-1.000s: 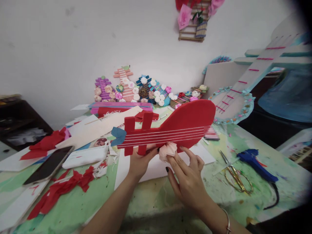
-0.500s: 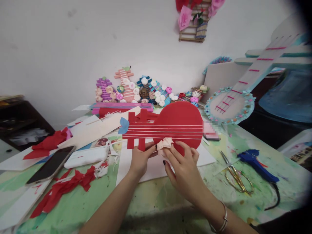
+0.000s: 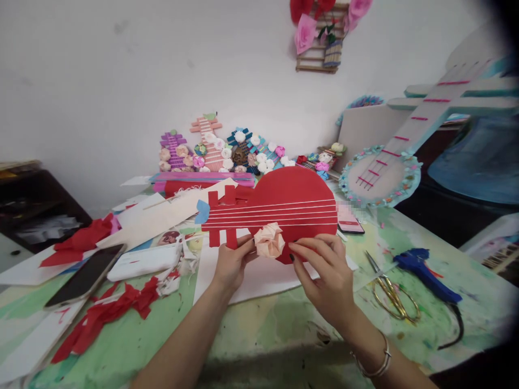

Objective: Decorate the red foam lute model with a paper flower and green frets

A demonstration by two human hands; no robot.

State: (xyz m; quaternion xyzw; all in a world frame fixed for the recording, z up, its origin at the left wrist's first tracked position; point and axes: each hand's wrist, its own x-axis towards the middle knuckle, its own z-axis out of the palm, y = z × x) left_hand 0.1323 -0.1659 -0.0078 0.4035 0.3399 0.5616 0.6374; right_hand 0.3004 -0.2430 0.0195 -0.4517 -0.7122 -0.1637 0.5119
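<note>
I hold a red paper guitar (image 3: 292, 202) with white strings above the table, its face turned toward me. My left hand (image 3: 231, 265) grips its lower edge near the neck, fingers closed on it. A pale peach paper rose (image 3: 269, 241) sits on the guitar's lower edge, between my two hands. My right hand (image 3: 326, 275) pinches the guitar's lower rim just right of the rose, thumb and fingers pressed on the red card. A small blue leaf shape (image 3: 201, 212) sticks out at the neck's left end.
On the green paint-stained table (image 3: 259, 324) lie gold scissors (image 3: 389, 294), a blue glue gun (image 3: 425, 273), a black phone (image 3: 83, 278), red paper scraps (image 3: 105, 313) and white sheets. Small decorated guitars (image 3: 227, 148) line the wall. A large pale guitar (image 3: 389, 167) leans at right.
The guitar has tilted to face me. My right hand has come off the rose and moved right onto the guitar's rim; the rose now stays on the guitar by itself.
</note>
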